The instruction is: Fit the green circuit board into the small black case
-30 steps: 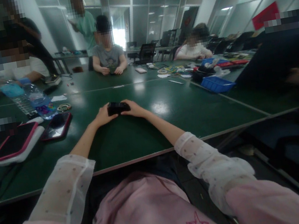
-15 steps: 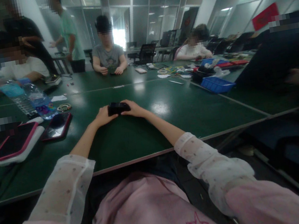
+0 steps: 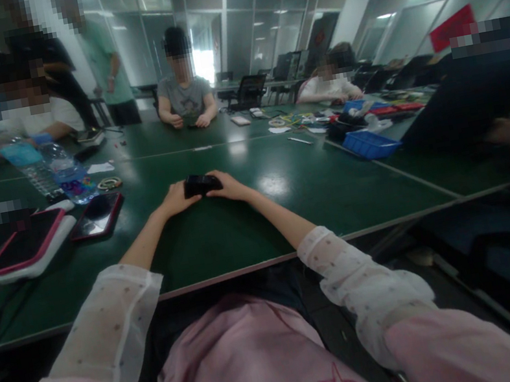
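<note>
A small black box-shaped object [image 3: 202, 184] with a glossy face is held between my two hands over the green table [image 3: 223, 236]. Its exact kind is too small and dark to make out. My left hand [image 3: 178, 198] grips its left end, thumb along the near side. At the right end my right hand [image 3: 227, 186] closes on it in the same way. Most of the fingers are hidden behind the object. To the left of my hands lies a phone with a red edge [image 3: 97, 216].
A pink-rimmed phone [image 3: 29, 240] rests on a white item at left, near two plastic bottles [image 3: 68, 174] and a tape roll [image 3: 109, 183]. A blue tray [image 3: 371, 143], a pen [image 3: 300, 141] and tangled cables [image 3: 294, 119] are right. Several people sit or stand around.
My hands and the black object have stayed in place. In the background, the standing person in green has shifted slightly left and lowered an arm.
</note>
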`<state>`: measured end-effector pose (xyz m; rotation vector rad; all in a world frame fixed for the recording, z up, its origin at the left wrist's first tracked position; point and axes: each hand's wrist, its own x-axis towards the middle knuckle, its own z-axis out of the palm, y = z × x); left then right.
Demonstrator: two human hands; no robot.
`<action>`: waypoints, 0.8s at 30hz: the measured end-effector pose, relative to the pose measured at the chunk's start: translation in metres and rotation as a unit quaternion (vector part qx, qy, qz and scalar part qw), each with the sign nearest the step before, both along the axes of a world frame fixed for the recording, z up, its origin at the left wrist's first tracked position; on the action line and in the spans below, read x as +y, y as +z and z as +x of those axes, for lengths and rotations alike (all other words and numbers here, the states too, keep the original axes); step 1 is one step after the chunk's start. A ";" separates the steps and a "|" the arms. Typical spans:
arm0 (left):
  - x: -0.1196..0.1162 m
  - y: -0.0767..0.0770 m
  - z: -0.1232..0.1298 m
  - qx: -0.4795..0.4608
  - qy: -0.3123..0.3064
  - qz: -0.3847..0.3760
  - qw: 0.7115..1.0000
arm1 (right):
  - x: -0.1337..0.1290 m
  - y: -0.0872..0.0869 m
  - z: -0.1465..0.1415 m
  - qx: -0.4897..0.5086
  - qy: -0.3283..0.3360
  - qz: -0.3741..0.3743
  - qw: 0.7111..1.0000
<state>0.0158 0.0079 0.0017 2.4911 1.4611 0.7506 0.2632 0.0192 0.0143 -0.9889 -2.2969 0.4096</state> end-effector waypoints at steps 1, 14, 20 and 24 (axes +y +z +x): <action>0.001 0.000 0.000 0.000 0.000 -0.001 1.000 | 0.000 0.000 0.000 0.001 -0.001 -0.001 1.000; -0.001 0.002 0.002 0.000 0.001 0.000 1.000 | 0.001 -0.002 0.001 0.011 0.009 0.003 1.000; 0.000 0.001 0.002 0.005 0.004 0.004 1.000 | 0.002 -0.001 0.001 0.015 0.022 0.019 0.999; 0.003 -0.001 0.000 0.007 -0.009 0.013 1.000 | 0.000 0.001 0.001 0.022 0.026 0.036 0.999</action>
